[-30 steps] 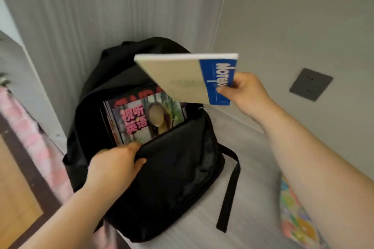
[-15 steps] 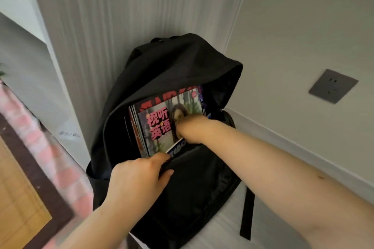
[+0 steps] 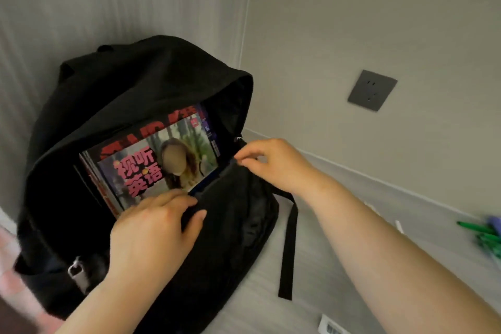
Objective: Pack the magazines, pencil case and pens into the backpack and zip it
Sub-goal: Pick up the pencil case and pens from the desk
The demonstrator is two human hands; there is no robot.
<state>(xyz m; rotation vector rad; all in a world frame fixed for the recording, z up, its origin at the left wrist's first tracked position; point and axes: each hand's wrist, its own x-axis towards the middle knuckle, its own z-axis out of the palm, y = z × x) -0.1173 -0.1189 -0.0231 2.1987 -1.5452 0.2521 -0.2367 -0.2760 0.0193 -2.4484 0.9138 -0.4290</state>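
Magazines step looks done: magazines (image 3: 151,163) stand inside the open black backpack (image 3: 151,76), left hand (image 3: 154,230) gripping the opening's front lip at 7 o'clock, right hand (image 3: 271,163) pinching that lip at 3 o'clock; next probably fetching the green pens (image 3: 473,226) at far 4 o'clock.

One backpack (image 3: 151,84), several magazines (image 3: 151,160), some green pens (image 3: 485,233), two hands (image 3: 154,228) (image 3: 271,165)

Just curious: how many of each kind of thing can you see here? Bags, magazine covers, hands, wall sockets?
Black backpack: 1
Magazine covers showing: 2
Hands: 2, left hand and right hand
Wall socket: 1
Total: 6
Green pens at the edge: too blurred to count.
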